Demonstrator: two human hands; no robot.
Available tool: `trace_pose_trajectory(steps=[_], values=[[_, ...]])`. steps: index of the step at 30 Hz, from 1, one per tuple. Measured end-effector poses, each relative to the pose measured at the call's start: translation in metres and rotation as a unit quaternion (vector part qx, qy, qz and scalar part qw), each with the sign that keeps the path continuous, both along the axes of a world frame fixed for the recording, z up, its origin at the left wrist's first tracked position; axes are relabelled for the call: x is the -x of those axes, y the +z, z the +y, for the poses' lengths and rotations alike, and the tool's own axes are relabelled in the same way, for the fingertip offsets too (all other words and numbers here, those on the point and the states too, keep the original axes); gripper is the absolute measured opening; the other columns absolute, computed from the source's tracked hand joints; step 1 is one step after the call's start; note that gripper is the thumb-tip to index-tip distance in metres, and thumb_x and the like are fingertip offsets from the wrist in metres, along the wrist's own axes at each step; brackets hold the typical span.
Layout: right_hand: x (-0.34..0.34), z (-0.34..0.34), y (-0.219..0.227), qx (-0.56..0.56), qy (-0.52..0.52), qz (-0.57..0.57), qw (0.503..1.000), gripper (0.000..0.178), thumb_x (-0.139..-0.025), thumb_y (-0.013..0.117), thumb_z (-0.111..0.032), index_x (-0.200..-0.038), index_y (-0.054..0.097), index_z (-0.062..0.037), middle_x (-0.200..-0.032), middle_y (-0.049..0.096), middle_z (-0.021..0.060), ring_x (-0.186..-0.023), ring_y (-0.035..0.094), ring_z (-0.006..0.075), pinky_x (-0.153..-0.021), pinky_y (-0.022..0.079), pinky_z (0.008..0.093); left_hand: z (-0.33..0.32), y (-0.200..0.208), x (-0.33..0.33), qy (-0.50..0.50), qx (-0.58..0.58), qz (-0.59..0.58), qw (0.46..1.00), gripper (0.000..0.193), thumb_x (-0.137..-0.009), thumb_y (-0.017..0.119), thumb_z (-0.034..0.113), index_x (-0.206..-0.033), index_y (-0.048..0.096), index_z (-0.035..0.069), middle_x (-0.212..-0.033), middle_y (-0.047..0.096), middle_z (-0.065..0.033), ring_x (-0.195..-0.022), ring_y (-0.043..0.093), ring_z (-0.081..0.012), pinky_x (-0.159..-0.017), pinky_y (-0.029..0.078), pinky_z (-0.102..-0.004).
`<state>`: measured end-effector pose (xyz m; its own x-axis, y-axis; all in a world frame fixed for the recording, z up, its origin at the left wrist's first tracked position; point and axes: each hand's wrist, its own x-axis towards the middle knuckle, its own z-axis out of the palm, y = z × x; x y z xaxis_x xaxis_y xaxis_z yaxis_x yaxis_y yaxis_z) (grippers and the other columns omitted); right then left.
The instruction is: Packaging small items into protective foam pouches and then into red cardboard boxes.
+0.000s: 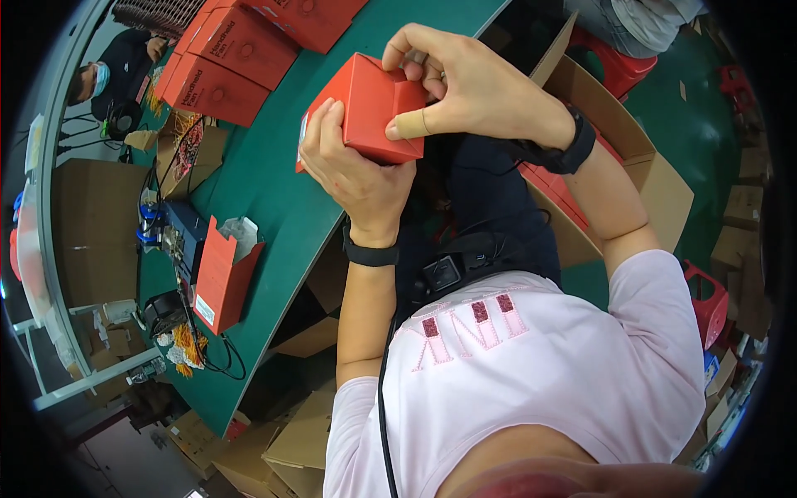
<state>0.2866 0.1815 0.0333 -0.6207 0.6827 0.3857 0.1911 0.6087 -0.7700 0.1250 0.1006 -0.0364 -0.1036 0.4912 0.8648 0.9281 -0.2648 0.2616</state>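
Observation:
A small red cardboard box (369, 116) is held up over the edge of the green table (286, 220). My left hand (353, 178) wraps round its near side, fingers on the left face. My right hand (477, 87) grips the box's right end. A tan wrap covers the right thumb, which presses on the end panel, while the curled fingers sit at the far top corner. Left of my hands, a second red box (222, 282) stands on the table with its top flap up and clear plastic (241, 234) showing in its mouth.
Red boxes (224, 70) are stacked at the far end of the table. An open carton (664, 191) at my right contains more red boxes. Cables, a black device (164, 314) and orange-white tassels (189, 344) lie at the left. A person in black (124, 70) is far left.

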Motion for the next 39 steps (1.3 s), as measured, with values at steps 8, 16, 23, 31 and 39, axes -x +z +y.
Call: trace_pose_trajectory(steps=[8, 16, 23, 31, 39], values=[[-0.044, -0.006, 0.013, -0.052, -0.047, -0.006, 0.998, 0.044, -0.071, 0.087, -0.028, -0.097, 0.067, 0.0012, -0.085, 0.059, 0.0088, -0.068, 0.057, 0.0163, -0.063, 0.049, 0.0293, 0.004, 0.019, -0.038, 0.015, 0.002, 0.042, 0.999, 0.077, -0.071, 0.087, 0.028, -0.132, 0.047, 0.002, -0.127, 0.056, -0.017, -0.117, 0.054, -0.038, -0.102, 0.04, -0.0496], [-0.119, -0.012, 0.042, 0.07, 0.04, -0.037, 0.996, 0.055, -0.069, 0.087, -0.04, -0.093, 0.063, 0.0035, -0.093, 0.064, 0.0173, -0.087, 0.064, 0.0291, -0.074, 0.053, 0.0377, -0.033, 0.06, -0.115, 0.036, 0.038, 0.081, 0.995, 0.078, -0.068, 0.09, 0.015, -0.132, 0.046, 0.001, -0.129, 0.054, -0.0158, -0.119, 0.053, -0.0362, -0.101, 0.043, -0.0477], [-0.105, -0.002, 0.039, 0.08, 0.053, -0.069, 0.993, 0.058, -0.066, 0.087, -0.043, -0.089, 0.062, 0.0043, -0.09, 0.063, 0.0193, -0.083, 0.062, 0.0316, -0.071, 0.051, 0.038, -0.026, 0.054, -0.101, 0.015, 0.048, 0.049, 0.998, 0.075, -0.069, 0.087, 0.018, -0.13, 0.047, 0.004, -0.127, 0.054, -0.0176, -0.122, 0.053, -0.0409, -0.103, 0.039, -0.0526], [-0.073, 0.008, 0.002, 0.046, -0.023, -0.115, 0.992, 0.038, -0.071, 0.077, -0.028, -0.084, 0.062, 0.0042, -0.083, 0.065, 0.0152, -0.071, 0.063, 0.0227, -0.063, 0.05, 0.0354, 0.005, 0.014, -0.057, 0.014, 0.035, 0.08, 0.996, 0.079, -0.067, 0.089, 0.022, -0.132, 0.049, 0.004, -0.126, 0.056, -0.0164, -0.119, 0.052, -0.0367, -0.102, 0.039, -0.0492], [-0.058, 0.004, -0.011, -0.329, 0.028, 0.062, 0.942, 0.018, -0.083, 0.066, -0.018, -0.089, 0.065, -0.0009, -0.091, 0.064, 0.01, -0.083, 0.061, 0.0299, -0.076, 0.052, 0.0382, 0.005, 0.018, -0.032, -0.007, 0.025, 0.015, 1.0, 0.086, -0.062, 0.091, 0.017, -0.134, 0.047, 0.002, -0.127, 0.053, -0.0156, -0.118, 0.051, -0.0351, -0.1, 0.04, -0.048]])
